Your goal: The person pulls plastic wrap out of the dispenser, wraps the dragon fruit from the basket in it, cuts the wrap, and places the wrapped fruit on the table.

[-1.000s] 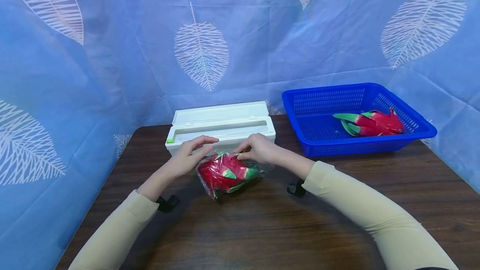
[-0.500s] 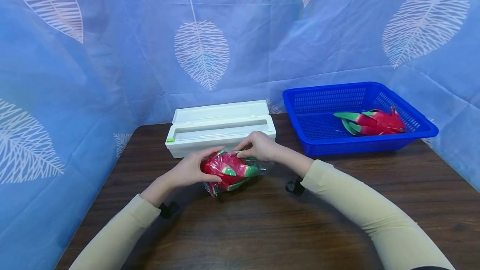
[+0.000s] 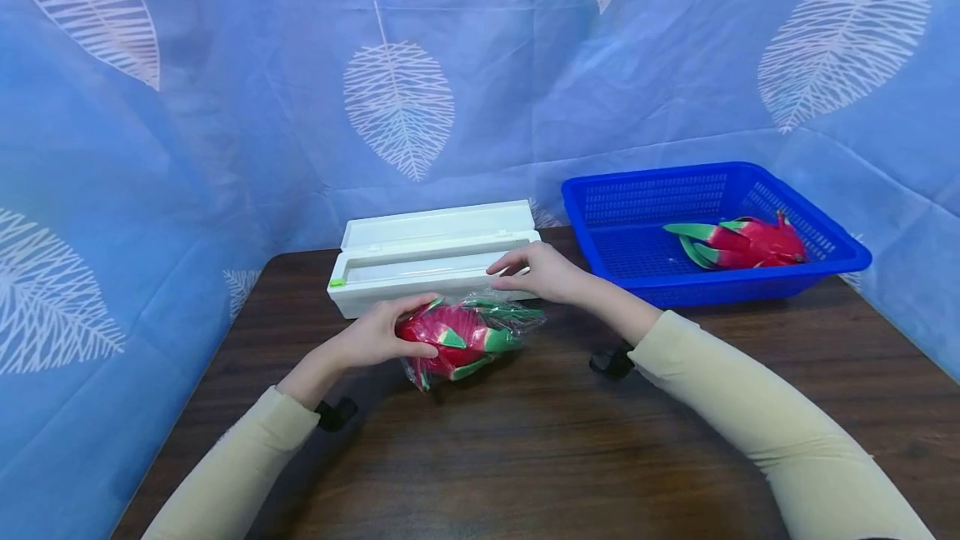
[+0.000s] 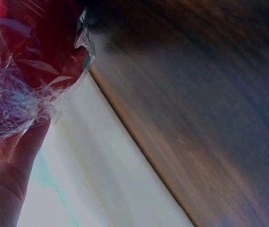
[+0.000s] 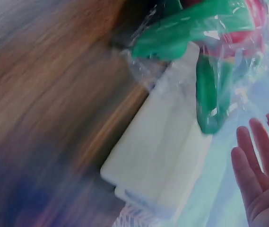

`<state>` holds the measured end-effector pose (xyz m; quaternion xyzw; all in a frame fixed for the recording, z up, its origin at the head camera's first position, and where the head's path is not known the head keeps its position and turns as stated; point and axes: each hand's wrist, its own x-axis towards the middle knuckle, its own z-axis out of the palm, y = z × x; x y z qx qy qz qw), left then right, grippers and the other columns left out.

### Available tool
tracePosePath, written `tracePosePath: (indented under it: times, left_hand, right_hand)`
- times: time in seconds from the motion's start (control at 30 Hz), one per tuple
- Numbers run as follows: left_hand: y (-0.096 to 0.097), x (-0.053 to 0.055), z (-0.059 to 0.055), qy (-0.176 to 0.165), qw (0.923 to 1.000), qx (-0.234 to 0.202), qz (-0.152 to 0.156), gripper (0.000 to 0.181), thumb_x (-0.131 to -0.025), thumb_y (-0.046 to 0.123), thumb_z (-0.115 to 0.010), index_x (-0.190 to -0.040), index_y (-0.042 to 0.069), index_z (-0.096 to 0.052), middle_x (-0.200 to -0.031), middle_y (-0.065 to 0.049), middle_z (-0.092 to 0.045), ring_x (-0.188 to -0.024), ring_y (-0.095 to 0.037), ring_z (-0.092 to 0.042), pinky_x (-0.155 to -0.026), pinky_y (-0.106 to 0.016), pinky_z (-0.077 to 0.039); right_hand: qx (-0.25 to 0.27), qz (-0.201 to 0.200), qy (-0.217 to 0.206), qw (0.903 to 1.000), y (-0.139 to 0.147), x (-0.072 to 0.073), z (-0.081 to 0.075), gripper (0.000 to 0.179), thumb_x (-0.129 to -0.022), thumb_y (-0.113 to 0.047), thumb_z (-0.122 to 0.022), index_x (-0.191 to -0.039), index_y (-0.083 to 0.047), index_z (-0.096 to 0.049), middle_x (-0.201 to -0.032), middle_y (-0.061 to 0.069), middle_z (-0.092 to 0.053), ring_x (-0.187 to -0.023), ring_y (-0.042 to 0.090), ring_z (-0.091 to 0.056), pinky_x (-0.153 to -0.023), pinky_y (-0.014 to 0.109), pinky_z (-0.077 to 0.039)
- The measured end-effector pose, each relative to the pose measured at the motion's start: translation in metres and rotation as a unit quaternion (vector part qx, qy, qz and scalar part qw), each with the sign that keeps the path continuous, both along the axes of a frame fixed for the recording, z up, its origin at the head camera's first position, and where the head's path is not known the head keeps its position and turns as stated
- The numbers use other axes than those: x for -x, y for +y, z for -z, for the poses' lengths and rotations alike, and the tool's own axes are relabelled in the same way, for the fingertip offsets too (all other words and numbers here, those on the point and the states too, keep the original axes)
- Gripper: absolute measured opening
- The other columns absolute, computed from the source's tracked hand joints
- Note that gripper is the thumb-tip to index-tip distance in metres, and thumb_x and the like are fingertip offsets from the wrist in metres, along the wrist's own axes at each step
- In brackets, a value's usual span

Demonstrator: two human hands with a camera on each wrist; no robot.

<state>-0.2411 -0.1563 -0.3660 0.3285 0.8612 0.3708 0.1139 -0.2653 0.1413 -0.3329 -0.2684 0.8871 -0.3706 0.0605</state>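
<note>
A red and green dragon fruit (image 3: 457,336) in clear plastic wrap is above the table's middle. My left hand (image 3: 375,336) grips its left end, thumb in front and fingers behind. In the left wrist view, crinkled wrap (image 4: 21,104) bunches over the fruit beside the fingers. My right hand (image 3: 547,273) is apart from the fruit, up and to its right, fingers extended. The right wrist view shows that hand's fingers spread beside the wrapped green leaf tips (image 5: 212,94), holding nothing. Loose film (image 3: 517,313) sticks out past the fruit's right end.
Behind the fruit stands a white plastic wrap dispenser (image 3: 435,277), lid raised, with a green tab at its left end. At the back right a blue basket (image 3: 622,273) holds another dragon fruit (image 3: 757,244), seemingly unwrapped. A leaf-patterned blue curtain hangs behind the dark wooden table (image 3: 525,457).
My left hand has closed round the left end of the wrapped dragon fruit. My right hand has let go of it and moved up and right.
</note>
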Motion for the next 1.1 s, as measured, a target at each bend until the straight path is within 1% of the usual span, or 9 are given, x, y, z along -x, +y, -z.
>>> tracePosePath:
  times: [0.2, 0.37, 0.43, 0.57, 0.63, 0.7, 0.87, 1.0, 1.1]
  left_hand:
    - [-0.002, 0.0, -0.001, 0.002, 1.0, 0.003, 0.0, 0.078, -0.08, 0.033, -0.081, -0.145, 0.012, -0.045, -0.125, -0.006, -0.06, -0.105, -0.021, -0.059, -0.078, -0.03, -0.055]
    - [-0.003, 0.0, -0.002, -0.006, 1.0, -0.001, 0.001, 0.077, -0.08, 0.032, -0.081, -0.146, 0.012, -0.045, -0.126, -0.007, -0.059, -0.106, -0.022, -0.058, -0.079, -0.03, -0.055]
    - [-0.003, 0.001, -0.002, -0.005, 1.0, -0.002, 0.003, 0.077, -0.081, 0.032, -0.08, -0.146, 0.012, -0.045, -0.126, -0.008, -0.059, -0.106, -0.022, -0.058, -0.079, -0.031, -0.055]
    - [-0.003, 0.003, -0.001, -0.008, 0.9998, -0.008, 0.014, 0.076, -0.081, 0.03, -0.081, -0.145, 0.012, -0.045, -0.126, -0.007, -0.059, -0.108, -0.023, -0.058, -0.079, -0.031, -0.055]
    - [-0.002, 0.003, -0.001, -0.014, 0.9996, -0.013, 0.02, 0.075, -0.08, 0.029, -0.081, -0.145, 0.012, -0.046, -0.126, -0.006, -0.059, -0.109, -0.023, -0.057, -0.08, -0.031, -0.055]
    - [-0.002, 0.004, -0.001, -0.021, 0.9994, -0.016, 0.024, 0.075, -0.08, 0.028, -0.081, -0.145, 0.013, -0.046, -0.126, -0.005, -0.058, -0.11, -0.022, -0.057, -0.08, -0.031, -0.055]
    - [-0.003, 0.006, -0.002, -0.03, 0.999, -0.015, 0.029, 0.076, -0.08, 0.028, -0.081, -0.145, 0.012, -0.045, -0.126, -0.005, -0.059, -0.109, -0.022, -0.057, -0.08, -0.031, -0.055]
    - [-0.004, 0.008, -0.003, -0.032, 0.9987, -0.018, 0.035, 0.077, -0.081, 0.027, -0.081, -0.146, 0.009, -0.044, -0.126, -0.008, -0.059, -0.109, -0.024, -0.058, -0.08, -0.032, -0.056]
    - [-0.004, 0.009, -0.003, -0.036, 0.9985, -0.019, 0.036, 0.076, -0.081, 0.027, -0.08, -0.146, 0.009, -0.043, -0.126, -0.008, -0.059, -0.108, -0.023, -0.059, -0.08, -0.032, -0.055]
  right_hand:
    - [-0.033, -0.012, 0.003, 0.9994, 0.021, -0.013, 0.004, 0.047, -0.088, -0.027, -0.074, -0.129, -0.007, -0.063, -0.124, 0.013, -0.064, -0.11, 0.028, -0.061, -0.085, 0.041, -0.053]
    - [-0.054, -0.043, 0.019, 0.9974, 0.027, -0.018, 0.017, 0.056, -0.082, -0.022, -0.08, -0.132, -0.009, -0.06, -0.125, 0.011, -0.063, -0.102, 0.023, -0.065, -0.087, 0.04, -0.052]
    - [-0.052, -0.055, 0.047, 0.996, 0.026, -0.018, 0.022, 0.049, -0.081, -0.018, -0.08, -0.127, -0.009, -0.064, -0.118, 0.008, -0.066, -0.098, 0.02, -0.065, -0.085, 0.038, -0.053]
    - [-0.023, -0.075, 0.109, 0.991, 0.022, -0.015, 0.028, 0.019, -0.085, -0.012, -0.076, -0.103, -0.01, -0.076, -0.098, -0.001, -0.071, -0.088, 0.014, -0.065, -0.079, 0.033, -0.055]
    - [0.0, -0.085, 0.112, 0.9901, 0.02, -0.012, 0.031, 0.008, -0.087, -0.01, -0.074, -0.094, -0.011, -0.078, -0.091, -0.004, -0.071, -0.083, 0.011, -0.064, -0.075, 0.032, -0.055]
    - [0.011, -0.087, 0.101, 0.991, 0.02, -0.01, 0.032, 0.006, -0.088, -0.011, -0.072, -0.09, -0.011, -0.078, -0.086, -0.005, -0.071, -0.079, 0.009, -0.064, -0.073, 0.032, -0.055]
    - [0.018, -0.082, 0.032, 0.996, 0.017, -0.001, 0.033, 0.009, -0.09, -0.015, -0.07, -0.092, -0.01, -0.077, -0.085, -0.004, -0.071, -0.074, 0.009, -0.06, -0.071, 0.031, -0.053]
    - [0.043, -0.054, -0.045, 0.9965, 0.012, 0.007, 0.032, 0.008, -0.088, -0.013, -0.073, -0.09, -0.005, -0.072, -0.074, 0.001, -0.068, -0.061, 0.013, -0.054, -0.059, 0.029, -0.049]
    - [0.056, -0.032, -0.081, 0.9946, 0.009, 0.01, 0.032, 0.01, -0.087, -0.011, -0.074, -0.085, -0.004, -0.067, -0.065, 0.003, -0.063, -0.054, 0.014, -0.05, -0.053, 0.029, -0.045]
